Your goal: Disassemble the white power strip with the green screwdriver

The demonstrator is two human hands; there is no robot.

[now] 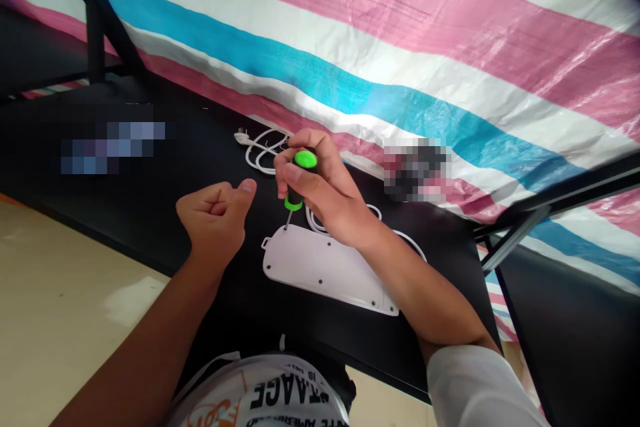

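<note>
Lying on the table [125, 213], the white power strip [340, 268] turns its holes [321, 281] upward, presumably for access. Beside it, the left grip [215, 217] is curled together — contents, if any, hidden. The right grip [327, 197] clamps a screwdriver [293, 204] steeply — apparently to meet the strip's far-left corner. Beyond lies a plug [242, 139].

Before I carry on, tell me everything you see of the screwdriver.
The screwdriver has a dark, plastic-looking handle with a bright green end cap and green collar, then a thin, metallic-looking shaft. The right hand grips the handle, hiding part of it. It leans in view, cap uppermost, its tip apparently at a hole near the far left corner of the white casing.
</note>
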